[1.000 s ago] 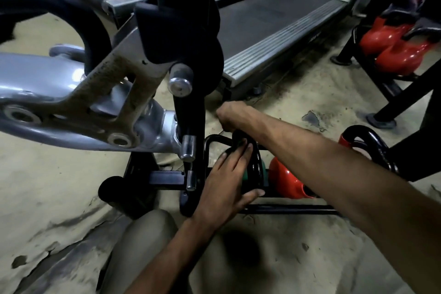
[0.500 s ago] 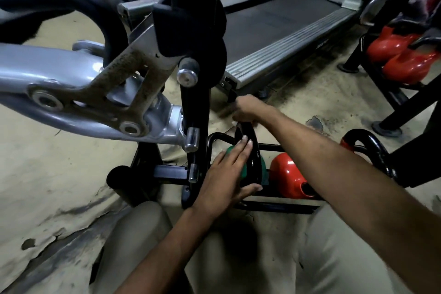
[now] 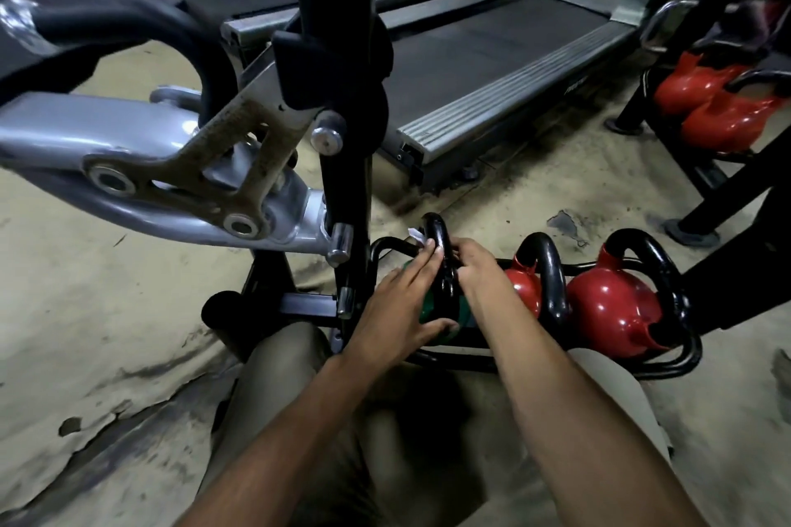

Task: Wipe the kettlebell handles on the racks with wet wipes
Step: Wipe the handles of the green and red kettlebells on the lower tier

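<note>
Pale trousers (image 3: pixel 278 359) up close, both forearms reaching fwd. L hand (image 3: pixel 398 312) lies flat, fingers straight, on the green kettlebell (image 3: pixel 465 310), thumb spread round its body. R hand (image 3: pixel 477 270) curls round the handle (image 3: pixel 441 235) from the right. White wet wipe (image 3: pixel 414 233) peeks out left of the handle by the L fingertips; can't tell which hand has it. The bell sits at the left end of the low black rack (image 3: pixel 453 362), w/ two red kettlebells (image 3: pixel 608 308) beside it. Beyond: silver machine arm (image 3: pixel 128 128), then treadmill (image 3: pixel 492 56).

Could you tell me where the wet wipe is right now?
Head view, centre: the wet wipe sits against the green kettlebell's handle, under the fingertips of the left hand.
</note>
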Tool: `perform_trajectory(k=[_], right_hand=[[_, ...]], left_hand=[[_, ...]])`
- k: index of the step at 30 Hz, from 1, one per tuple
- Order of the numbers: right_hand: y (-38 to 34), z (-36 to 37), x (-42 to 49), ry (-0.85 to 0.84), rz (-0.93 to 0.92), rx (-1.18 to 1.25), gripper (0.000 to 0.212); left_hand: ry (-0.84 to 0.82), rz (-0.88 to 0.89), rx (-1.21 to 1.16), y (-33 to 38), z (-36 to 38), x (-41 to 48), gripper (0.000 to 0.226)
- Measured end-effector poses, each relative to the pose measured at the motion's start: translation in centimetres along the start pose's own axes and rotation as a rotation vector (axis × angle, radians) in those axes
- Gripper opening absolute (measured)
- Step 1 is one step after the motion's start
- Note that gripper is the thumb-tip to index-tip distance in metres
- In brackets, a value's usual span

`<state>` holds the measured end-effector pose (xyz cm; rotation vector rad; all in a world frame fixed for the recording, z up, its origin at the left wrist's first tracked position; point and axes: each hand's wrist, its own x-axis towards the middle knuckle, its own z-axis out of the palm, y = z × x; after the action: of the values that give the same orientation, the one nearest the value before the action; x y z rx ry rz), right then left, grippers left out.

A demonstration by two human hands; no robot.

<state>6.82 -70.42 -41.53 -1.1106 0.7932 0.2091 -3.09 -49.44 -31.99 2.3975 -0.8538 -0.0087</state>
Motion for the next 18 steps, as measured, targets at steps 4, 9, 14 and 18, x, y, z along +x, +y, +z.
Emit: perform_trajectory(k=[4, 9, 14, 18], right_hand=[[0.7, -1.7, 2.1, 0.102, 0.053, -0.122, 0.046], [-3.2, 4.4, -12.9, 0.082, -0.138, -0.093, 0.016], [-5.0, 4.7, -9.7, 0.109, 0.051, 0.071, 0.013], [-4.1, 4.2, -9.3, 0.099, -0.056, 0.063, 0.040]], left_hand=[[-0.005, -0.016, -0.035, -0.2, 0.3, -0.2, 0.114], [0.015, -0.006, -0.059, -0.1, 0.4, -0.2, 0.113], [0.020, -0.003, -0.131, -0.4, 0.8, -0.4, 0.112], [0.018, -0.019, -0.132, -0.2, 0.8, -0.6, 0.110]])
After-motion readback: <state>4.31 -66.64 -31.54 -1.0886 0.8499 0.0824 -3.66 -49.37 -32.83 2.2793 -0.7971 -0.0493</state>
